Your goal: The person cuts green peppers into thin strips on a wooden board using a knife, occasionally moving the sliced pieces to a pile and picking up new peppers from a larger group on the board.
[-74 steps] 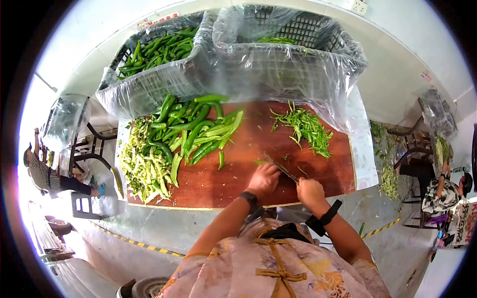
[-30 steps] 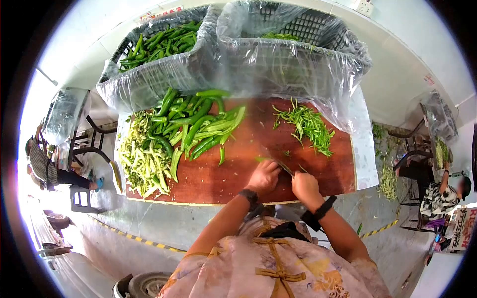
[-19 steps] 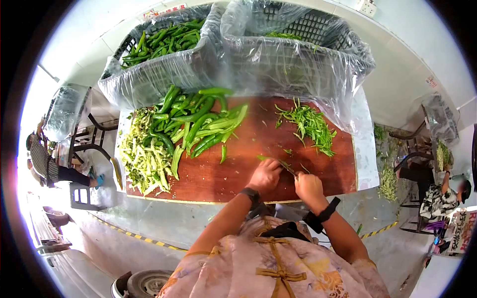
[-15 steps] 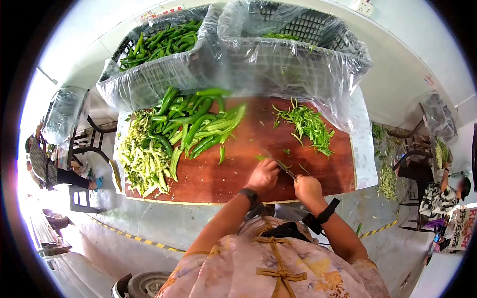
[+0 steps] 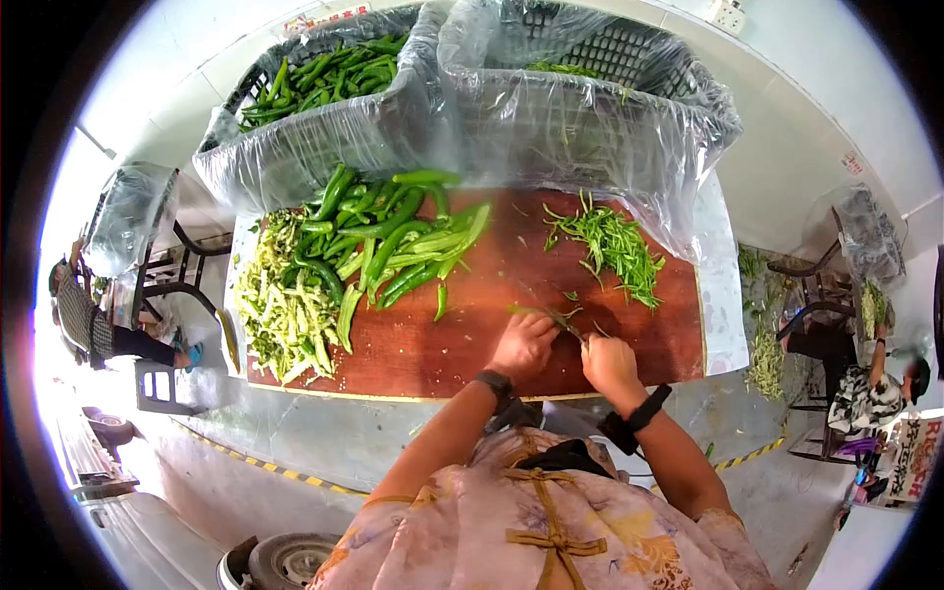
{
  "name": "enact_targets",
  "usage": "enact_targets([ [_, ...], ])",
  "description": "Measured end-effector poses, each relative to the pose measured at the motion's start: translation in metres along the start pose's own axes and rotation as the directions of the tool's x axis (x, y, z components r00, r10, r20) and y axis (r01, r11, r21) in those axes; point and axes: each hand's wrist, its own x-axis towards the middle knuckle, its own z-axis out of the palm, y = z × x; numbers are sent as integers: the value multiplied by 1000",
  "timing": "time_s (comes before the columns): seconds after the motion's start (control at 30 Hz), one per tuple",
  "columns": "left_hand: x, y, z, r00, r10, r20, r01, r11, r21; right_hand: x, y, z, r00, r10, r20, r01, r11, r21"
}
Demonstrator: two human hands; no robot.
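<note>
My right hand [image 5: 610, 366] is closed around the handle of a knife, and the narrow blade [image 5: 568, 325] slants up and left toward my other hand. Bent over the reddish-brown board [image 5: 462, 349], my left hand [image 5: 527, 344] presses a piece of green pepper [image 5: 518, 310], mostly hidden by the fingers. A few thin green shreds lie close to the blade. To the left is a pile of whole and opened green peppers [image 5: 383, 231], beside a heap of pale pepper cores [image 5: 285, 315]. Farther right on the board sits a mound of shredded green pepper [image 5: 624, 256].
Two plastic-lined crates stand behind the board: the left crate [image 5: 324, 128] holds whole peppers, the right crate [image 5: 590, 118] some shreds. Other people [image 5: 88, 315] sit at both sides. Scraps [image 5: 765, 359] lie on the floor at right.
Both hands stay in nearly the same place. The knife blade has shifted slightly beside my left fingers, and the view has tilted a little.
</note>
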Motion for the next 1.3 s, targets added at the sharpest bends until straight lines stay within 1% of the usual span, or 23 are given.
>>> enact_targets([
  [0.07, 2, 0, -4, 999, 24, 44, -26, 999, 47, -10, 0, 2, 1000, -10, 9, 10, 1000, 8],
  [0.17, 6, -1, -4, 999, 43, 17, -44, 997, 67, -15, 0, 0, 1000, -12, 15, 11, 1000, 22],
  [0.3, 5, -4, -5, 999, 45, 25, -47, 996, 73, -6, -6, 5, 1000, 16, 23, -17, 999, 29],
  [0.33, 5, -2, -7, 998, 34, 44, -36, 999, 38, -2, -8, 11, 999, 20, 26, -20, 999, 30],
  [0.4, 8, 0, -6, 998, 28, 56, -29, 1000, 5, 18, -10, 16, 997, -49, -64, 51, 998, 20],
  [0.43, 8, -2, -4, 999, 34, 32, -34, 999, 8, 27, -10, 13, 996, -55, -71, 57, 998, 20],
  [0.5, 4, -4, -3, 999, 40, 12, -40, 999, 18, 39, -14, 12, 998, 48, -30, -48, 999, 13],
  [0.53, 4, -6, -2, 1000, 30, 5, -30, 1000, -2, 38, -12, 11, 998, 45, -34, -45, 999, 14],
  [0.6, 2, -7, -1, 1000, 21, -8, -21, 999, -25, 28, -2, 7, 995, 38, -97, -35, 999, 28],
  [0.63, 0, -9, -2, 1000, -25, -12, 24, 998, -52, 23, 1, 6, 991, 33, -126, -29, 999, 34],
  [0.67, -2, -10, -2, 997, -72, -13, 71, 994, -80, 16, 4, 5, 996, 58, -67, -56, 998, 34],
  [0.7, -2, -9, -5, 997, -75, -15, 73, 994, -80, 8, 3, 4, 996, 57, -66, -55, 998, 33],
  [0.8, 1, -4, -10, 999, -46, 11, 46, 997, -63, -12, 1, 3, 999, 43, -8, -44, 998, -47],
  [0.83, 2, -2, -12, 999, -35, 18, 35, 999, -7, -16, 1, 4, 999, 53, -12, -53, 998, -46],
  [0.87, 4, -1, -14, 999, -22, 25, 21, 999, 49, -20, 2, 5, 1000, 28, -14, -28, 999, -28],
  [0.9, 5, -1, -14, 1000, -13, 29, 12, 999, 45, -22, 4, 6, 1000, 3, -16, -3, 1000, -9],
  [0.97, 5, -2, -14, 1000, 0, 22, -2, 995, 101, -25, 6, 8, 1000, 6, -16, -6, 1000, -11],
  [1.07, 2, -5, -9, 1000, -15, 10, 14, 998, 55, -26, 4, 3, 1000, 3, 2, -3, 1000, -15],
  [1.2, 1, -7, -9, 1000, -9, -13, 10, 997, 72, -22, 2, 4, 1000, -20, 22, 20, 1000, -10],
  [1.27, 0, -7, -11, 998, -32, 45, 30, 999, 44, -17, -1, 6, 1000, -21, 8, 21, 1000, -5],
  [1.3, 1, -5, -13, 998, -39, 45, 37, 998, 43, -16, -2, 8, 1000, -12, -8, 12, 1000, 0],
])
